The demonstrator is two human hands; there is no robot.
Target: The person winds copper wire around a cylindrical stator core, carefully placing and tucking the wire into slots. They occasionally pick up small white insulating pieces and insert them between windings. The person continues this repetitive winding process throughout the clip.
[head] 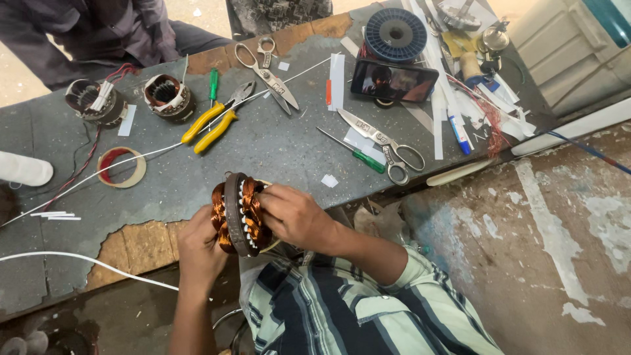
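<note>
I hold a round motor stator (238,213) on edge at the near side of the grey workbench (276,141). It is a dark metal ring wound with copper wire coils. My left hand (199,246) grips it from below and behind. My right hand (294,213) is clasped over its right face, fingers on the copper windings. White insulation slips show along the ring's inner edge.
On the bench lie yellow-handled pliers (213,121), two pairs of scissors (384,141) (269,69), a green screwdriver (358,158), a tape roll (121,166), two more stators (167,96) (92,100), a phone (393,80) and a wire spool (396,33). Another person (92,29) sits at the far side.
</note>
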